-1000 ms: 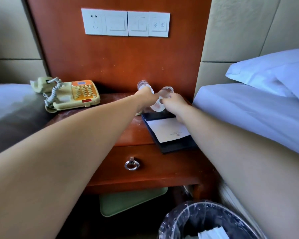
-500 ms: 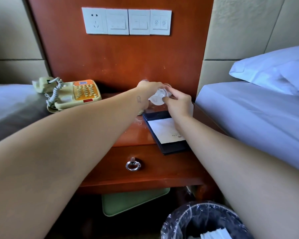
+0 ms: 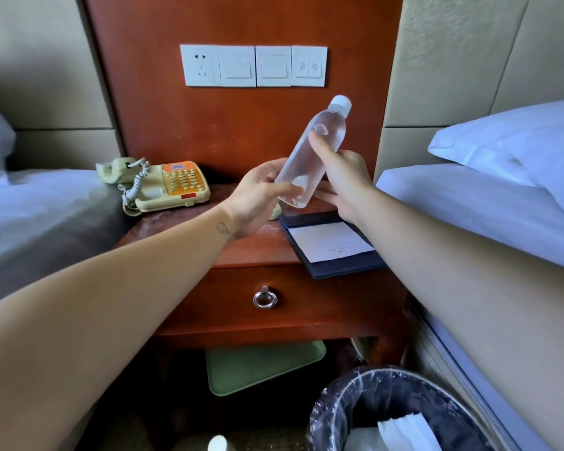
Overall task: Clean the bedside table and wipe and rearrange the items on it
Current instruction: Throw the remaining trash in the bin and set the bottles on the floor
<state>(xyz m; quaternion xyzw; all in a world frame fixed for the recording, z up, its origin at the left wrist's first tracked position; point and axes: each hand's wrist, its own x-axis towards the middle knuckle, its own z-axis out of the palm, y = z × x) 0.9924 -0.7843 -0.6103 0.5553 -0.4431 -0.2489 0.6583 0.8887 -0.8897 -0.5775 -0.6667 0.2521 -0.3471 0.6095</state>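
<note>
Both bare arms stretch in from the bottom corners to mid-frame. Left grip pinches the low end of a tilted bottle, right grip curls round its middle.

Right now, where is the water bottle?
Head view, right of centre: the water bottle is held tilted between the left hand and right hand, above the dark folder.

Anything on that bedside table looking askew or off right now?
Yes. The dark folder lies crooked, overhanging the table's front edge. The telephone sits angled at the left edge. White specks dot the tabletop. The bottle is held tilted by the left hand and right hand.
</note>
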